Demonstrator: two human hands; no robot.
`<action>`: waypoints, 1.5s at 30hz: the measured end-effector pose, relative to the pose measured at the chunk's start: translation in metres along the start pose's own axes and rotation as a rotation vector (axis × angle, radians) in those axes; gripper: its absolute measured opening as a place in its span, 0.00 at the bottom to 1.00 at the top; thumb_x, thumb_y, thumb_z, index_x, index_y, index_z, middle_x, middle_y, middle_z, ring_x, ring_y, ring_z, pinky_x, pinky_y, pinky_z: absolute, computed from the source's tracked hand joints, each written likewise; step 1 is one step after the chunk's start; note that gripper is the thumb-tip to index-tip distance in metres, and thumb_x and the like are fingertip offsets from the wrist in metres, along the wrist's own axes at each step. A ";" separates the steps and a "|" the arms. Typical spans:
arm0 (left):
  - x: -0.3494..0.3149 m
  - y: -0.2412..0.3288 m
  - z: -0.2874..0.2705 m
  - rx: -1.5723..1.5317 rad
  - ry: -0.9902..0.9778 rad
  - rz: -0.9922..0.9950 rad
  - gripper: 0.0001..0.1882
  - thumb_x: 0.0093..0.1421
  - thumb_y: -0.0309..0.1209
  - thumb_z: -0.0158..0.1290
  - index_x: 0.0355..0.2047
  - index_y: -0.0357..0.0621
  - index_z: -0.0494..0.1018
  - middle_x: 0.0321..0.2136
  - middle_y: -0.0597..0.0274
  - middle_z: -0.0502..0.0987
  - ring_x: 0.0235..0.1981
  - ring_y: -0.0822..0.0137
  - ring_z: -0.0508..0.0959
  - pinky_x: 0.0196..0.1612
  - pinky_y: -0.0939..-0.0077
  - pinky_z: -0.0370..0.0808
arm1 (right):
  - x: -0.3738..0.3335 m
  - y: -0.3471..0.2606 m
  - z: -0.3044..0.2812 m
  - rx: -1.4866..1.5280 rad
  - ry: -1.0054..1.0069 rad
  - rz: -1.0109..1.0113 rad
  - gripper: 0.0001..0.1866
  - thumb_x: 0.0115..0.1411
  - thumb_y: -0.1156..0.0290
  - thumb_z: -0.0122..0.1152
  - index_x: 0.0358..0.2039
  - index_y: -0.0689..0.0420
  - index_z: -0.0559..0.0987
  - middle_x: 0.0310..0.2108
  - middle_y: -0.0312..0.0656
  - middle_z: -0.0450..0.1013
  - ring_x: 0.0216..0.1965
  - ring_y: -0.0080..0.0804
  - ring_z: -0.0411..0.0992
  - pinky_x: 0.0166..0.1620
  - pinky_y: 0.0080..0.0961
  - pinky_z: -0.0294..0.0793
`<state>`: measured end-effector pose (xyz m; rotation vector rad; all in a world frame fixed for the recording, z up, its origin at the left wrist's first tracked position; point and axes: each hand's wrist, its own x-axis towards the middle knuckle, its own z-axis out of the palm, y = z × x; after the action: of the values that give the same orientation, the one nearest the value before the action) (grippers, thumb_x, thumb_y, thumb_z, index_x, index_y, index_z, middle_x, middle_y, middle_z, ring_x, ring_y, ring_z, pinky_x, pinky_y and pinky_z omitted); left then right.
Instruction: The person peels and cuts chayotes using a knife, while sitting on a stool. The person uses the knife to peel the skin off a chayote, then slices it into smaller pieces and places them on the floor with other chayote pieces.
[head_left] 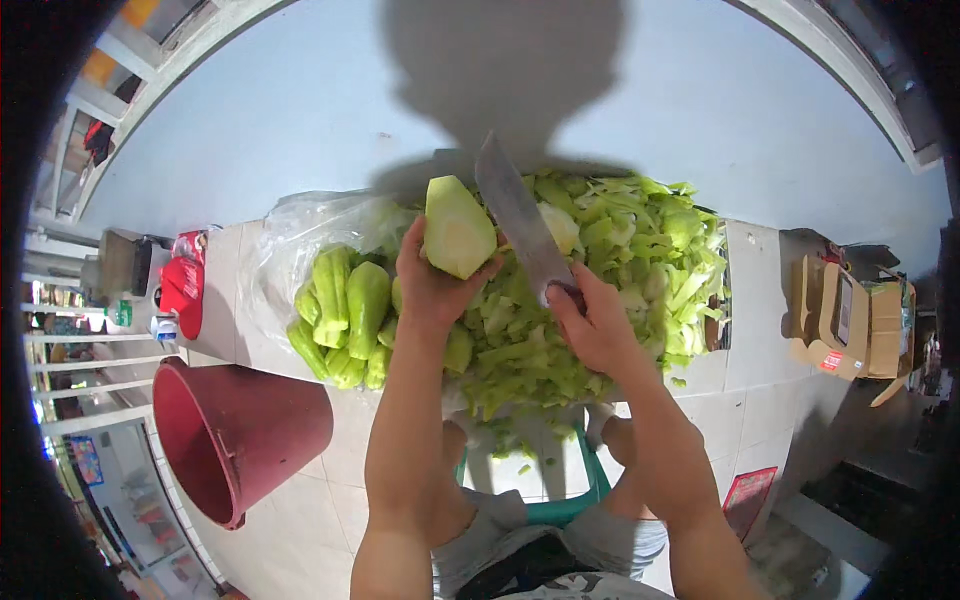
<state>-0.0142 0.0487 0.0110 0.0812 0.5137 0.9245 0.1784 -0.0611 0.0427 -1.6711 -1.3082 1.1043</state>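
My left hand [445,278] is wrapped round a peeled pale-green fruit [459,228], which looks like a green papaya. Its surface is cut into flat facets, and it is held up above the pile. In my right hand [592,318] is the handle of a large knife [522,215]. The broad blade points up and away, just right of the fruit and apart from it. Below both hands spreads a heap of green peelings [520,345], with a pale peeled piece [558,228] among them. Several unpeeled green fruits [368,300] lie left of my left forearm.
A clear plastic bag [285,235] lies around the unpeeled fruits. At the left, a dark red bucket [270,420] lies tilted on the tiled floor. Open cardboard boxes [835,320] stand at the right. A pale wall [720,110] rises beyond the heap; a green stool [560,510] is beneath me.
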 end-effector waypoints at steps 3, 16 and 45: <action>-0.008 0.004 0.007 0.091 0.116 0.093 0.28 0.59 0.49 0.46 0.54 0.45 0.66 0.47 0.54 0.73 0.48 0.51 0.74 0.48 0.42 0.72 | -0.002 0.003 0.011 0.043 -0.021 -0.013 0.12 0.61 0.68 0.56 0.37 0.65 0.70 0.20 0.48 0.70 0.20 0.33 0.64 0.27 0.31 0.66; -0.019 0.003 0.019 0.071 -0.066 0.196 0.31 0.64 0.56 0.40 0.56 0.45 0.66 0.48 0.60 0.73 0.49 0.61 0.73 0.52 0.61 0.72 | -0.007 0.005 0.026 0.162 -0.036 0.049 0.12 0.63 0.66 0.56 0.35 0.64 0.70 0.17 0.37 0.66 0.19 0.20 0.60 0.23 0.24 0.60; -0.020 -0.024 0.030 0.228 0.124 0.123 0.31 0.61 0.59 0.44 0.52 0.47 0.69 0.41 0.61 0.76 0.41 0.60 0.77 0.45 0.60 0.76 | 0.001 -0.023 0.037 0.447 -0.068 0.091 0.15 0.68 0.60 0.48 0.46 0.59 0.67 0.15 0.29 0.63 0.14 0.15 0.60 0.16 0.18 0.59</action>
<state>0.0078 0.0232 0.0377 0.2652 0.7343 0.9921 0.1359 -0.0539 0.0501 -1.3767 -0.9417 1.3998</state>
